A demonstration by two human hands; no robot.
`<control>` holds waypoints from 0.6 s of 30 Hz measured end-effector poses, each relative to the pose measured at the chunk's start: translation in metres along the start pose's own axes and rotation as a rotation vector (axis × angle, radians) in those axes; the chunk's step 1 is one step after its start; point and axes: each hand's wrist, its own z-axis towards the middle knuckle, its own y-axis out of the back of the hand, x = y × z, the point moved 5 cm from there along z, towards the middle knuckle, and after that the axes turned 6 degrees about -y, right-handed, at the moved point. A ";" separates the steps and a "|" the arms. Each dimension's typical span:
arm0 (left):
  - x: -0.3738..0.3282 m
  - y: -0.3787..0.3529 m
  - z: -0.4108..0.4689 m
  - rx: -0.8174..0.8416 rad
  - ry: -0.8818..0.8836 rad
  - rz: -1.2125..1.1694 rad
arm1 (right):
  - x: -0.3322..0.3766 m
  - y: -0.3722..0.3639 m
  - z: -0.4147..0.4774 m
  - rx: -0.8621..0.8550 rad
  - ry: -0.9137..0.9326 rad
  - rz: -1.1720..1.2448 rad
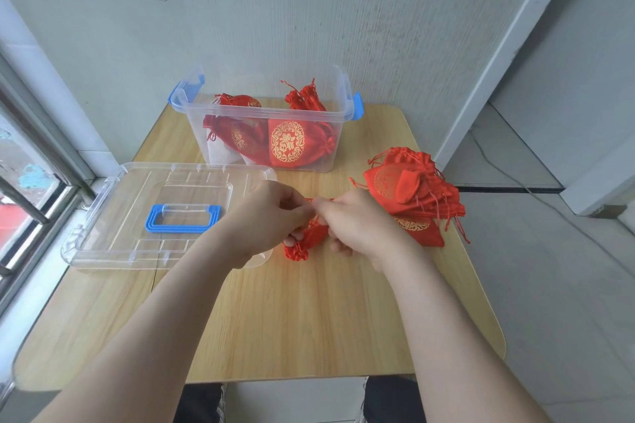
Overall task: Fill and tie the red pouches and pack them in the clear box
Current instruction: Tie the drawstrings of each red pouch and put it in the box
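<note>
Over the middle of the wooden table, my left hand (271,216) and my right hand (357,227) both pinch the drawstring of a red pouch (305,240). The pouch hangs between my hands, its gathered mouth showing below them and the rest hidden. A short stretch of red cord runs between my fingertips. Behind my hands stands the clear box (261,113) with blue latches, holding several tied red pouches with gold print. A pile of flat red pouches (415,192) lies at the right edge of the table.
The box's clear lid (113,216) with a blue handle lies flat on the left, overhanging the table towards a window sill. A grey wall stands close behind the box. The near part of the table (292,326) is bare wood.
</note>
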 end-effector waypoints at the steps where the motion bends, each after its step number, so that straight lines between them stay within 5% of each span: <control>1: -0.002 0.000 -0.001 0.019 -0.010 0.011 | -0.001 -0.001 -0.001 0.009 -0.028 0.136; 5: -0.007 -0.001 -0.004 0.057 -0.024 0.021 | 0.001 -0.001 -0.004 0.010 -0.060 0.463; 11: -0.008 0.000 -0.004 0.144 -0.011 -0.061 | -0.001 0.000 -0.006 -0.020 -0.071 0.417; 14: -0.006 0.002 -0.004 0.135 -0.033 -0.037 | 0.003 -0.003 -0.005 0.092 -0.077 0.591; 18: 0.002 0.006 -0.001 0.053 0.015 -0.075 | 0.010 0.004 0.000 0.039 0.108 0.699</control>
